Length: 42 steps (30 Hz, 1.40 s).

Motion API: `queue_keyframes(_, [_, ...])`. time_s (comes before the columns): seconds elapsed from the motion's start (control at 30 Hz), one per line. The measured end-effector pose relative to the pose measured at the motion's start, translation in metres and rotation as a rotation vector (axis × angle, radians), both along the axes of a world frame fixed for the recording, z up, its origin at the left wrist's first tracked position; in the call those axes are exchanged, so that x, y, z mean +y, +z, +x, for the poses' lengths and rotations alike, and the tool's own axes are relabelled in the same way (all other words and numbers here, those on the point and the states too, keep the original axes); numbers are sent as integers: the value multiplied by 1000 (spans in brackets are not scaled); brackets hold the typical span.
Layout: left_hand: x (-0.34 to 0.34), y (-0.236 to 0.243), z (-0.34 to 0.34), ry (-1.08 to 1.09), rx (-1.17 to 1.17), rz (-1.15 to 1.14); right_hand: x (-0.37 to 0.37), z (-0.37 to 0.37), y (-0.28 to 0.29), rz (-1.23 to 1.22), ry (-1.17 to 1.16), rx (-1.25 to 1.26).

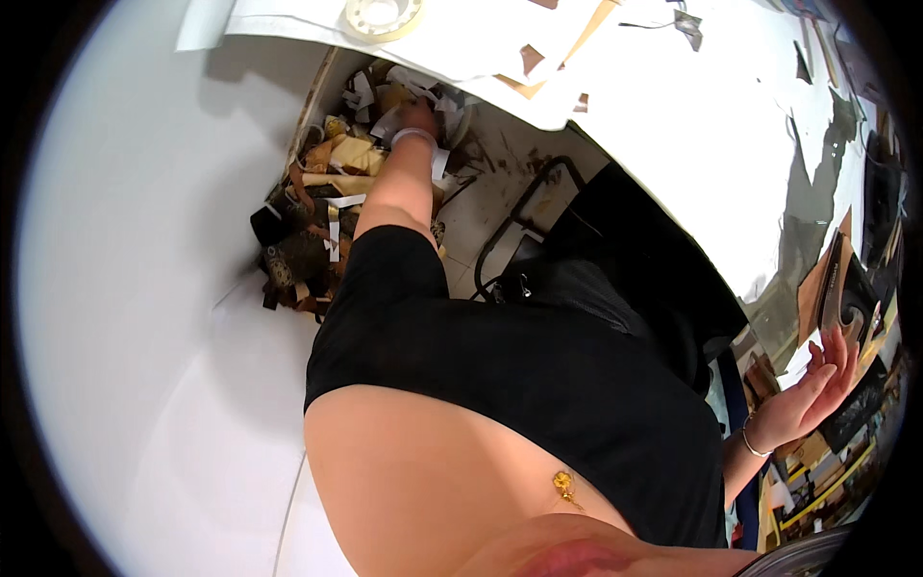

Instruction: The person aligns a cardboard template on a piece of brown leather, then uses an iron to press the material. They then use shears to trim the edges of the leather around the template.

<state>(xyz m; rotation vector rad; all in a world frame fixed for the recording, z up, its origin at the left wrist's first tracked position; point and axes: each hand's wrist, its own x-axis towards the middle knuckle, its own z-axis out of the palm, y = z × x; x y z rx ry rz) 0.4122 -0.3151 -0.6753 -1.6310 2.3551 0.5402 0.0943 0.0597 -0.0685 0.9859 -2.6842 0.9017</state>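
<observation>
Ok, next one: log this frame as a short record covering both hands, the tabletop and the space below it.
left hand: low among mixed scraps beside the table; fingers partly hidden, grip unclear
left wrist: white bangle
right hand: open, fingers spread, near a black-and-brown flat piece; contact unclear
right wrist: thin bracelet
tabletop: pale; cream tape roll near its edge
below table: dark tubular frame
</observation>
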Motion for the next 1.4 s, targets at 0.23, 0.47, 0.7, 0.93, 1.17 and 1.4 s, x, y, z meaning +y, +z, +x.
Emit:
queue_keyframes(0.23, [-29,-39,-31,-103,-6,123,-9,2,20,142,-80,47])
queue_keyframes(0.47, [-24,-17,-26,-171,27,102,19,-10,34,112,-120,100])
queue_keyframes(0.7, [-27,27,-25,-330,44,71,96,-45,62,-73,-218,144])
queue_keyframes(0.93, [-65,48,1,-677,-275,54,138,-190,89,324,-129,913])
queue_keyframes(1.17, [24,262,2,-131,380,41,129,-218,92,452,38,-156])
queue_keyframes(1.4, [159,441,-51,-87,271,-34,116,-230,77,579,202,173])
